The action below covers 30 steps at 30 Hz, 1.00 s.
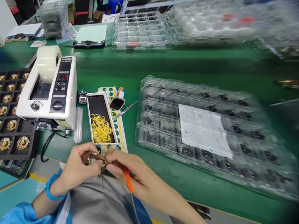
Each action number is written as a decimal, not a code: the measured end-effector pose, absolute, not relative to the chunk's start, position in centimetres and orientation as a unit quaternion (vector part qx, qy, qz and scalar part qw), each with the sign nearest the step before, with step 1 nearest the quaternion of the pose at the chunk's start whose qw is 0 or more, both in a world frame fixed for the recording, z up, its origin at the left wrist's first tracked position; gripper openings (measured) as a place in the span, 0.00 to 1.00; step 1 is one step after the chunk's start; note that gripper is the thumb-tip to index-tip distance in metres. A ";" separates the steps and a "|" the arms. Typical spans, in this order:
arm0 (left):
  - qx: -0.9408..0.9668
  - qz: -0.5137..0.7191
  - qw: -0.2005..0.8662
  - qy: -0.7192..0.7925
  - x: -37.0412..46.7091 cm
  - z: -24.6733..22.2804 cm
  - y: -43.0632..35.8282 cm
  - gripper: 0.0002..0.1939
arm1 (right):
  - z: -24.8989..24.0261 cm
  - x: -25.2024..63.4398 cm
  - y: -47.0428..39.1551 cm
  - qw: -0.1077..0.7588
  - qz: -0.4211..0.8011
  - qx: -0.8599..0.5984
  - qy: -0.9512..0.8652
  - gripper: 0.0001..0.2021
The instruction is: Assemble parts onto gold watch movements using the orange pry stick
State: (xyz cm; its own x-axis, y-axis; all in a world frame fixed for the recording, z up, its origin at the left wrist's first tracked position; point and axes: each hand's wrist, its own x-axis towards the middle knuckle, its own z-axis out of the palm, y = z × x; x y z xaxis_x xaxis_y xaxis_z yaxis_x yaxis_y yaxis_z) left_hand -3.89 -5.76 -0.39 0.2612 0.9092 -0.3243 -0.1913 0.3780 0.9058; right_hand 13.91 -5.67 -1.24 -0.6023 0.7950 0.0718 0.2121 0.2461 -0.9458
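My left hand is closed on a small round metal part, brass-brown and ring-like, between thumb and fingers. A thin dark wire hangs below the part. On its other side my right hand pinches at the part's edge, its fingertips touching it. An orange strip or handle runs under the right palm, with a thin grey length trailing from it; its kind cannot be made out. Just beyond my hands lies a white-rimmed black tray holding a heap of yellow rings.
A white tape dispenser stands left, beside a black foam tray of gold round parts. Near the small tray are a tally counter, a smartwatch and tweezers. Clear plastic trays with dark parts and paper lie right.
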 end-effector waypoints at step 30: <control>0.607 0.515 0.246 0.553 -5.6 -3.2 -8.5 0.21 | -6.9 11.9 -7.6 0.442 0.678 -0.431 -0.399 0.15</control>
State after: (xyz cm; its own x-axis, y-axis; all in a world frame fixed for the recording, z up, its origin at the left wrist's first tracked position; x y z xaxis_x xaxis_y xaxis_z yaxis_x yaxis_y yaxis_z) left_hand -5.56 -8.52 -3.21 -0.1422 0.9251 0.3520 0.4183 -0.2662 0.8685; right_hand 11.90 -7.65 -6.94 -0.2382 0.9433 -0.2310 -0.2550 -0.2903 -0.9223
